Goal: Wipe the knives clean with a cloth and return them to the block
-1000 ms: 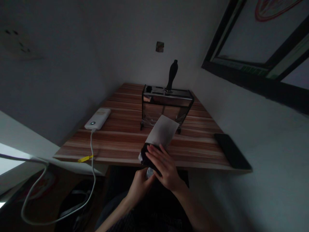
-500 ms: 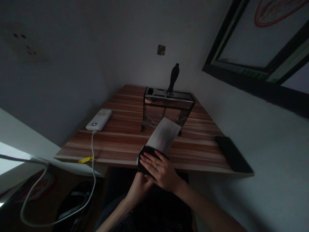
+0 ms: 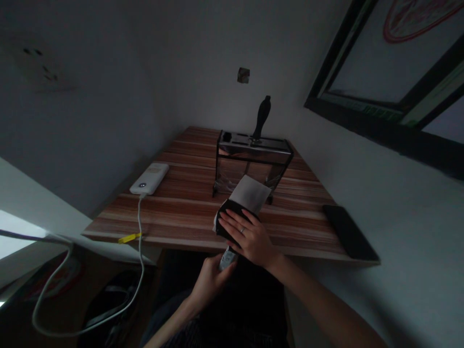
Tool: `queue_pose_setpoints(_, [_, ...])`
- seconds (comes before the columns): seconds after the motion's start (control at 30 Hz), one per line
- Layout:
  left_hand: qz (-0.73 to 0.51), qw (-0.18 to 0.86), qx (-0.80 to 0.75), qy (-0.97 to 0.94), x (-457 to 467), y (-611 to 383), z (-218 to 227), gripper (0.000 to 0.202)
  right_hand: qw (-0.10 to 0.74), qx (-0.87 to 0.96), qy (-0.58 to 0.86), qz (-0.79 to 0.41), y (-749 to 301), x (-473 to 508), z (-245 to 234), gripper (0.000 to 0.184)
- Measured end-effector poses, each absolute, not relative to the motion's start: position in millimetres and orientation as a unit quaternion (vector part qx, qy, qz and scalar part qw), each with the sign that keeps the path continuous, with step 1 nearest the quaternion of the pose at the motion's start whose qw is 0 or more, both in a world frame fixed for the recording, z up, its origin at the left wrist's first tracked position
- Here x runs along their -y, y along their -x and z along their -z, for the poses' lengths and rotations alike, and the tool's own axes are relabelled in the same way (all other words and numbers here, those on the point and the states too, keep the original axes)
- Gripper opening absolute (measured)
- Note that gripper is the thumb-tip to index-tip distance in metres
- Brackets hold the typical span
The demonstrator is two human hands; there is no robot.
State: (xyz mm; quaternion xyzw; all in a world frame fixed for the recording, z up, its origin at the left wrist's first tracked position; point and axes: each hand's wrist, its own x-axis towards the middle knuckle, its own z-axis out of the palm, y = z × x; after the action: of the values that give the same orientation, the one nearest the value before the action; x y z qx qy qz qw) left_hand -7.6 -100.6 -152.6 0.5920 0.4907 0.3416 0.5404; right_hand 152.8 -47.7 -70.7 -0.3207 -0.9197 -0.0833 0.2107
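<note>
Black cloth point(image 3: 231, 206), held beneath right fingers point(image 3: 234, 223), overlaps a pale blade point(image 3: 252, 192), left fingers point(image 3: 213, 263) gripping its handle point(image 3: 227, 259).

Head camera: 1 view, facing forward and down from the head
Bare left hand point(image 3: 212, 275) and right hand point(image 3: 250, 237): close below
Striped red-brown wooden table point(image 3: 181, 198): seen from its near edge
Plain grey wall point(image 3: 199, 63): farther ahead

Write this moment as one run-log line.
left hand: gripping knife handle | right hand: on black cloth over blade | rack: beyond, on table
</note>
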Motion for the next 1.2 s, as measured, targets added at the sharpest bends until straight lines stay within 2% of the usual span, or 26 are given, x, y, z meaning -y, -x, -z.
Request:
queue_pose_setpoints(0.73, [-0.333, 0.545, -0.492, -0.591, 101.7, 6.6, 151.9, 0.038, 0.274, 0.853, 0.425, 0.128, -182.7, -1.6, 27.6, 0.043])
queue_pose_setpoints(1.0, [-0.325, 0.531, -0.501, -0.602, 102.0, 8.2, 147.7, 0.036, 0.270, 0.844, 0.443, 0.136, -176.0, 4.4, 32.3, 0.042])
queue_pose_setpoints(1.2, [-0.335, 0.549, -0.491, -0.588, 103.2, 7.3, 147.6, 0.036, 0.253, 0.875, 0.398, 0.111, -163.2, 20.4, 51.3, 0.039])
